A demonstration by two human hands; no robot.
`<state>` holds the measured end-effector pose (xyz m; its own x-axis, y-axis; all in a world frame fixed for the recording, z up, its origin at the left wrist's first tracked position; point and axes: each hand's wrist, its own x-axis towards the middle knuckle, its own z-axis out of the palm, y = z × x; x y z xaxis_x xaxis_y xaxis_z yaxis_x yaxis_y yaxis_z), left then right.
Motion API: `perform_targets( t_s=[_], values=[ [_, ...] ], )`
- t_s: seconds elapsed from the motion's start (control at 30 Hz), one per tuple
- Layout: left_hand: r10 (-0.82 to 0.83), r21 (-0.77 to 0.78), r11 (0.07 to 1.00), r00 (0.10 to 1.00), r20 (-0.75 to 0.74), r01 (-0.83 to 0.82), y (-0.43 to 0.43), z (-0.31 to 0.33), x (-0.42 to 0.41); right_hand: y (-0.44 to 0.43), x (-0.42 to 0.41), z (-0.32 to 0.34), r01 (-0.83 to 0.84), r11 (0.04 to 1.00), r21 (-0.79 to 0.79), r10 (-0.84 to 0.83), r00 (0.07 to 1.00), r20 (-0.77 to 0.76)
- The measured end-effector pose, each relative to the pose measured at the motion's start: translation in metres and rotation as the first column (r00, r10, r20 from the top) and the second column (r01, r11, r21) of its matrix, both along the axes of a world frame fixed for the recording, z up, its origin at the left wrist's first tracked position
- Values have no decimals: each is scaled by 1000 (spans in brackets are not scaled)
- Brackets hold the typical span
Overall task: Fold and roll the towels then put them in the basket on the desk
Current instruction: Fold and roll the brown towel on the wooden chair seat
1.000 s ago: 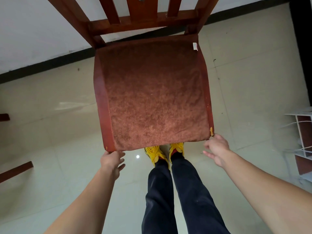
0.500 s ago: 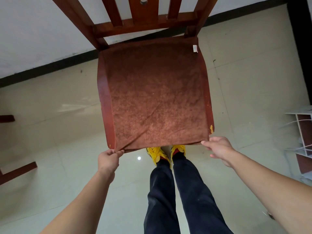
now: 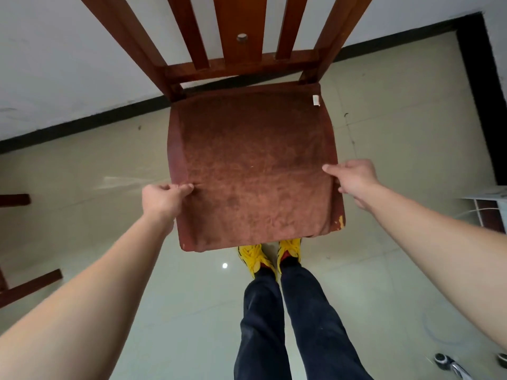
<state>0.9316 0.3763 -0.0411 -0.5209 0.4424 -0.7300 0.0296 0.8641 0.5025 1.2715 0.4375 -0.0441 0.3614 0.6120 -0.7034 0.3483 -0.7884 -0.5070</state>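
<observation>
Towel (image 3: 255, 176) covers the chair (image 3: 241, 67), fingers (image 3: 184, 188) of left hand (image 3: 162, 200) and right hand (image 3: 354, 179) pinching its side edges.

Fuzzy matt cloth towel (image 3: 255, 171); glossy wooden chair (image 3: 236, 67); shiny floor (image 3: 170, 311).

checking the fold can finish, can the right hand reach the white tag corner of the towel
Probably yes: the right hand pinches the towel at its edge, and only bare towel lies between it and the white tag; the chair back stands beyond.
</observation>
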Motion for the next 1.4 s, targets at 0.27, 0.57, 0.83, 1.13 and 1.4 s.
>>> perform_targets(
  t_s=[0.27, 0.57, 0.83, 1.13, 1.4],
  values=[
    [25, -152, 987, 979, -202, -57, -24, -29, 4, -40, 16, -32, 11, 998, -56, 3, 968, 253],
    [-68, -371, 926, 998, 5, 65, -109, -39, 28, -140, 19, -37, -77, 933, -351, 107, 992, 66],
    [-59, -310, 948, 998, 25, 64, -110, -26, 26, -120, 23, -28, -222, 919, -326, 266, 959, 95],
    [14, -190, 982, 1000, 14, -11, -90, 0, 23, -101, 9, -10, -94, 987, -128, 94, 996, -9],
    [94, 29, 995, 996, 5, -94, -4, 16, 9, 2, 8, 11, 90, 992, 85, -88, 996, -21]
  ],
)
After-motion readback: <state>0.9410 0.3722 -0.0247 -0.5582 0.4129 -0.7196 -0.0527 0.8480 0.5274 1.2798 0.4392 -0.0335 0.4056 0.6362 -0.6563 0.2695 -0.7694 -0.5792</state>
